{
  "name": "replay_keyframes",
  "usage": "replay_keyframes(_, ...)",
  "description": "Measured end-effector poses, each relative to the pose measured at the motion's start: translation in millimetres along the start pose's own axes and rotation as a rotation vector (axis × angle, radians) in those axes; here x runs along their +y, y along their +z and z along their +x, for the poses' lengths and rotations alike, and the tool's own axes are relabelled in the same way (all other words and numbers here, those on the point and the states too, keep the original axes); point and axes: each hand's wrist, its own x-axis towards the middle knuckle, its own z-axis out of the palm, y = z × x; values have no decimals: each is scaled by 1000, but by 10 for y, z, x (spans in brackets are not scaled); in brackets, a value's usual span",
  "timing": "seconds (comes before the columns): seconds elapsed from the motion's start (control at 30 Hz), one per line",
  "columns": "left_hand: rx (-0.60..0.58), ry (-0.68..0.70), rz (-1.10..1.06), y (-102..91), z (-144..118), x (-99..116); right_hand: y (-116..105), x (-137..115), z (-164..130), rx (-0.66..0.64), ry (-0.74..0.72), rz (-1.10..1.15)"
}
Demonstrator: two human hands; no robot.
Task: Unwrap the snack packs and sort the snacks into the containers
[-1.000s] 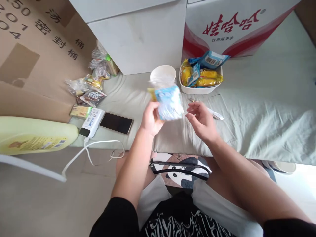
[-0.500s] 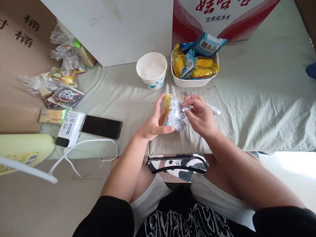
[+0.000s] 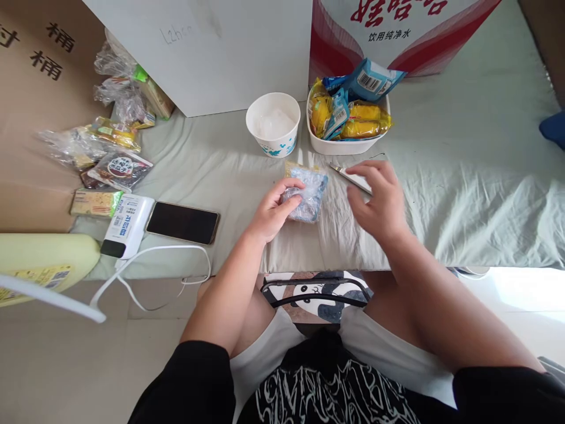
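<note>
My left hand is closed on a small squarish packet wrapped in clear, crinkled plastic, with blue and yellow showing through. The thumb and fingers pinch its left side. My right hand hovers to the right of the packet, fingers apart and nothing held in them. Just beyond and partly under its fingers lies a slim white-handled knife with a metal tip; I cannot tell whether the fingers touch it. Behind the packet stands a white paper tub with clear plastic inside.
A white bin of yellow and blue snack packets stands by the tub, before large boxes. On the left lie a phone, a white power bank with a cable, and several wrapped snacks. A yellow-green bottle is at the left edge.
My right hand has let go of the packet and moved right, towards the knife. The packet, now in my left hand alone, has turned and lies flatter.
</note>
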Motion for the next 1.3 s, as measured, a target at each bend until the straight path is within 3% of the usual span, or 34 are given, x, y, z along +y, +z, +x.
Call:
replay_keyframes(0.13,82,17,-80,19,53,22,-109,324,-60,-48,178,-273)
replay_keyframes(0.27,173,99,-36,7,126,-3,-195,453,-83,-116,268,-328)
replay_keyframes(0.37,218,172,22,-11,158,-46,-284,283,-53,-162,411,-127)
replay_keyframes(0.5,287,337,76,17,172,-102,-237,-115,-81,-348,480,549)
replay_keyframes(0.57,267,355,101,58,174,-122,-121,-269,-112,-448,459,769)
replay_keyframes(0.73,214,357,149,111,174,-131,138,-374,-113,-540,499,787)
replay_keyframes(0.93,330,331,81,-177,174,29,43,-338,-115,-717,516,654)
replay_keyframes(1.0,360,336,68,-274,178,87,-46,-285,-114,-694,518,604)
replay_keyframes(1.07,387,338,107,-296,182,106,-130,-191,-99,-559,482,418)
replay_keyframes(1.17,410,311,173,-174,171,43,-208,2,-65,-298,370,-2)
replay_keyframes(1.3,338,267,203,59,107,-92,-225,211,-42,-118,329,-292)
